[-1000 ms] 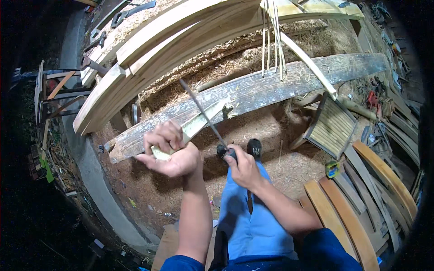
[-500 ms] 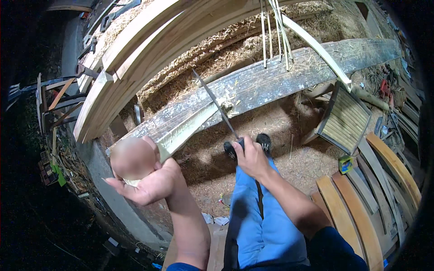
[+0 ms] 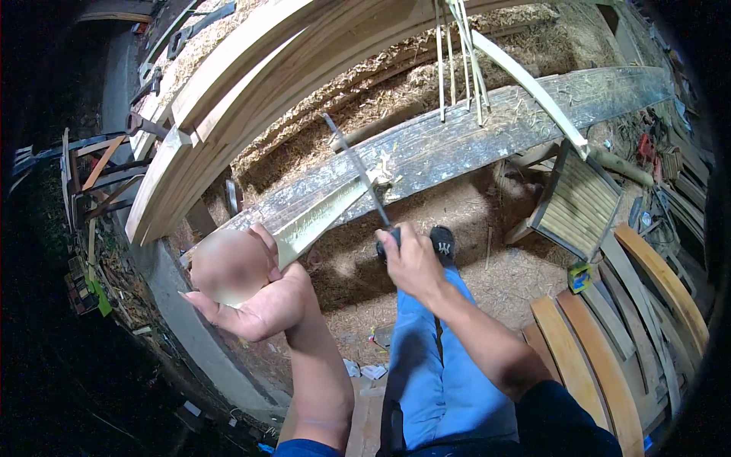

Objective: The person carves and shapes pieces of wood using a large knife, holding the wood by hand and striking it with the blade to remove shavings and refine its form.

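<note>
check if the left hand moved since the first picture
Yes, the left hand has moved left, toward the left end of the weathered wooden plank.

Pale yellow-green strip [image 3: 321, 220]; grey blade [image 3: 354, 159], black handle [image 3: 394, 234]; white-speckled grey plank [image 3: 449, 152]; light-blue trousers [image 3: 466, 365].

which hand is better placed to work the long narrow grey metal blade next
Probably the right hand: it grips the dark handle of the blade, which crosses the far end of the flat, pale wooden strip in this view. The left hand, partly blurred, is at the strip's near end.
</note>
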The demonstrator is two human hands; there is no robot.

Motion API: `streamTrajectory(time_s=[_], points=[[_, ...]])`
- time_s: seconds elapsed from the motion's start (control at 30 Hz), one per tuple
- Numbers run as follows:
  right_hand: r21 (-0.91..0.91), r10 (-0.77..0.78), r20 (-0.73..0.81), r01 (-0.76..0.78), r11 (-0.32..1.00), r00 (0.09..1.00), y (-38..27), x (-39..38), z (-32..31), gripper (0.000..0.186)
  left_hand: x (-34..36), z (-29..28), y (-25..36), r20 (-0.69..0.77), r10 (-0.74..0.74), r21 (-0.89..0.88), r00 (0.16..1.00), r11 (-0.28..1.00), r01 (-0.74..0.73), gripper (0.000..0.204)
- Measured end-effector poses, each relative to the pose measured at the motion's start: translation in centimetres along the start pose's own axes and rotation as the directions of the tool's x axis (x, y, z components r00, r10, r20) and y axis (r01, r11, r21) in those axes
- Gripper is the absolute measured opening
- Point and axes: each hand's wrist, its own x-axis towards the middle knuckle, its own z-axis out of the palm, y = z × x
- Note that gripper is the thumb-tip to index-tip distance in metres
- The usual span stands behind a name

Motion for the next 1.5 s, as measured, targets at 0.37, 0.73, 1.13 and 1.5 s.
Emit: streamTrajectory(time_s=[0.37,0.73,1.13,1.5], points=[[-0.341,-0.084,-0.103,0.044,0.939,0.991,1.7,1.0,0.9,0.049,0.6,-1.2,0.0,-0.05,-0.057,-0.034,0.997,0.998,0.056,0.051],[-0.153,-0.262,-0.137,0.241,0.958,0.955,1.3,-0.3,2.4,0.049,0.2,0.5,-0.2,0.017,-0.049,-0.053,0.999,0.997,0.05,0.049],[-0.14,-0.583,-0.162,0.567,0.812,0.796,-1.2,-1.1,1.0,0.046,0.5,0.6,0.1,0.043,-0.11,0.005,0.993,0.994,0.109,0.048],[-0.045,-0.514,-0.146,0.513,0.857,0.845,-4.7,-1.7,-0.2,0.048,0.0,0.8,-0.1,0.071,-0.054,-0.008,0.996,0.998,0.055,0.049]])
